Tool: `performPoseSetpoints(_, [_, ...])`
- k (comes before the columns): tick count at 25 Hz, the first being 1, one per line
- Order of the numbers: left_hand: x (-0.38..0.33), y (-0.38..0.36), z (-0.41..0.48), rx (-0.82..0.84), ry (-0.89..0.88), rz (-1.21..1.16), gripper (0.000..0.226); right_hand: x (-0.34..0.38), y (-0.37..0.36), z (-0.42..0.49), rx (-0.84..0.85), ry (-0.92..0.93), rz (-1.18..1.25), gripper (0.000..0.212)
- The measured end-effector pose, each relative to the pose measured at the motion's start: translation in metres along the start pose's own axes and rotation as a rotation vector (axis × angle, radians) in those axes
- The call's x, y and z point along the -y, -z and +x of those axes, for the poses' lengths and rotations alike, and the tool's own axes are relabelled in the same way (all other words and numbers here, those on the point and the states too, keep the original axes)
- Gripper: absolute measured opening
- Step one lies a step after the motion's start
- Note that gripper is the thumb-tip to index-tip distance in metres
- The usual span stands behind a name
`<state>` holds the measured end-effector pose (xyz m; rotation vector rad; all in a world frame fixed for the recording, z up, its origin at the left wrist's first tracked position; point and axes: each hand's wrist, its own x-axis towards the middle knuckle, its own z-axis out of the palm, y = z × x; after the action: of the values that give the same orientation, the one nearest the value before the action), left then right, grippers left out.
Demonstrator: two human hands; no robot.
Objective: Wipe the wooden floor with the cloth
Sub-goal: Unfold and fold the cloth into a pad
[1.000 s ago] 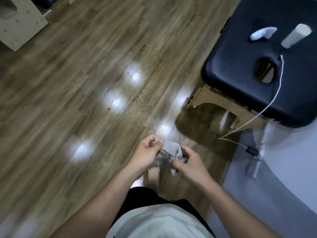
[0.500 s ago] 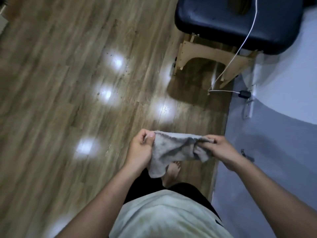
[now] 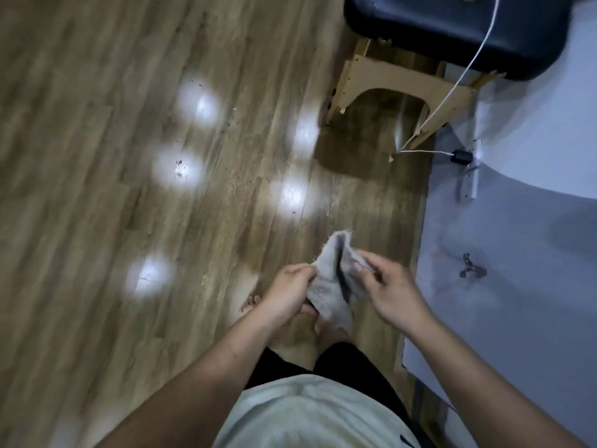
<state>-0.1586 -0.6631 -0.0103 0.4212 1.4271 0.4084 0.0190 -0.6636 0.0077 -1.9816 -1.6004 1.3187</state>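
Head view, looking down. The wooden floor (image 3: 129, 156) fills the left and centre: long brown planks with a streaked grain and a glossy finish that returns several round white light reflections (image 3: 200, 105). Small dark specks, possibly debris, lie near the reflections. At the right edge the planks meet a smooth grey-blue wall (image 3: 533, 286), which carries a small metal fitting (image 3: 470, 270) and a pale upright strip (image 3: 468, 182).

At top right stands a padded table (image 3: 452, 27) with black, rounded, slightly shiny upholstery on a pale wooden leg frame (image 3: 387, 82) cut with an arched opening. A thin white cable (image 3: 452, 88) hangs from the table top, crosses the frame and runs to a black plug (image 3: 461, 156) at the wall.

The cloth (image 3: 329, 286) is held in the air above the floor, between both hands, and does not touch the planks. It is grey, soft and fuzzy, frayed at its upper corner, and folded along a dark central crease. The left hand (image 3: 287, 292) pinches its left edge between thumb and curled fingers; the right hand (image 3: 391, 292) pinches the right fold in the same way. Below the hands a bare foot (image 3: 252, 305) stands on the planks, and a pale shirt (image 3: 307, 412) over dark legwear (image 3: 349, 360) fills the lower edge.
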Motion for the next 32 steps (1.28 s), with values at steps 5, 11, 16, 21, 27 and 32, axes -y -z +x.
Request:
performPoseSetpoints(5, [0.047, 0.104, -0.012, -0.157, 0.035, -0.213, 0.029, 0.064, -0.142, -0.055, 0.548, 0.174, -0.366, 0.088])
performPoseSetpoints(11, [0.060, 0.197, -0.041, -0.226, -0.008, -0.324, 0.014, 0.094, -0.176, -0.051, 0.191, 0.148, -0.021, 0.022])
performPoseSetpoints(16, [0.039, 0.202, -0.059, -0.046, -0.116, -0.432, 0.018, 0.108, -0.175, -0.017, 0.354, -0.728, 0.818, 0.039])
performPoseSetpoints(21, [0.033, 0.190, -0.052, -0.049, -0.222, -0.145, 0.019, 0.097, -0.172, -0.024, 0.086, -0.545, 1.065, 0.036])
performPoseSetpoints(27, [0.025, 0.144, -0.027, 0.039, -0.195, 0.205, 0.053, 0.050, -0.153, -0.041, -0.184, -0.391, 0.797, 0.028])
performPoseSetpoints(32, [0.034, 0.093, -0.010, 0.139, -0.173, 0.487, 0.068, -0.026, -0.141, -0.065, -0.368, -0.499, 0.763, 0.037])
